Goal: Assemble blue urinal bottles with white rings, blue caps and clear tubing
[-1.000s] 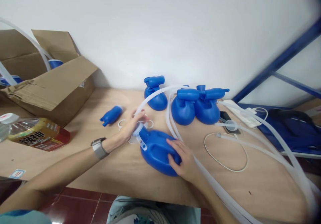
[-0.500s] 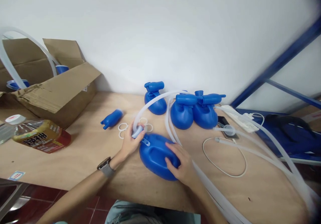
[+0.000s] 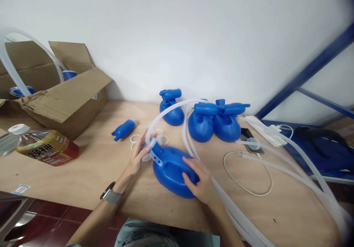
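Observation:
A blue plastic jug [image 3: 170, 169] lies on its side on the wooden table [image 3: 91, 165]. My right hand [image 3: 200, 182] presses on its near end, fingers curled over the body. My left hand [image 3: 138, 153] pinches the translucent cap [image 3: 151, 143] at the jug's neck, where a clear tube [image 3: 168, 110] arches up and back. White rings [image 3: 135, 140] lie just behind my left hand. A grey watch sits on my left wrist.
Three more blue jugs [image 3: 212, 123] stand at the back by the wall. A small blue spout [image 3: 124, 129] lies left. An open cardboard box [image 3: 52, 92] and an oil bottle [image 3: 41, 145] are far left. Clear tubes [image 3: 290, 165], a white cable and a power strip [image 3: 265, 130] are right.
My left hand shifted from wrapping the jug's neck to pinching the cap with fingertips. The right hand stayed on the jug. The view moved slightly.

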{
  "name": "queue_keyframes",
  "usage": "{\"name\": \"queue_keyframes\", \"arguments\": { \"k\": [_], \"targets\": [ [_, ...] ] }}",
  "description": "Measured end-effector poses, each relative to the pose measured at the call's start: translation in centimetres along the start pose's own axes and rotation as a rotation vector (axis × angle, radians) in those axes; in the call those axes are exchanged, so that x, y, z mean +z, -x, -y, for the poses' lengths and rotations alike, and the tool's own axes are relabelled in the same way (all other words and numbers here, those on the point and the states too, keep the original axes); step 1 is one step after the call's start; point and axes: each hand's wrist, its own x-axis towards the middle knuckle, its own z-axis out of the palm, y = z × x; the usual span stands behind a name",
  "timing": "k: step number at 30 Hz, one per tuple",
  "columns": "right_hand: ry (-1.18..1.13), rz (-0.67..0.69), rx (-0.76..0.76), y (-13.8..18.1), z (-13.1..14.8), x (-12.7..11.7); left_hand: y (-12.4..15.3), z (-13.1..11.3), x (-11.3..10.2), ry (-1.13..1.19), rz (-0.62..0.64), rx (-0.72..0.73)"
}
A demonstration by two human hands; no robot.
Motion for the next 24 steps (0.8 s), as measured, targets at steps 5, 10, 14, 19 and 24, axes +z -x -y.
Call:
{"name": "queue_keyframes", "arguments": {
  "k": [5, 10, 14, 19, 24],
  "targets": [
    [-0.002, -0.001, -0.012, 0.0, 0.0, -0.1, 1.3, -0.5, -0.3, -0.073, 0.045, 0.037],
    [-0.002, 0.000, -0.008, 0.0, 0.0, 0.0, 1.0, -0.5, 0.1, -0.087, 0.016, 0.049],
    [-0.002, 0.000, -0.010, 0.0, 0.0, 0.0, 0.8, -0.3, 0.2, -0.069, -0.007, 0.039],
    [-0.001, 0.008, -0.006, 0.1, 0.0, -0.1, 1.4, -0.2, -0.8, 0.019, 0.079, -0.029],
    [-0.013, 0.018, 0.001, 0.1, -0.1, -0.2, 1.8, -0.5, -1.9, -0.060, 0.185, -0.001]
  ]
}}
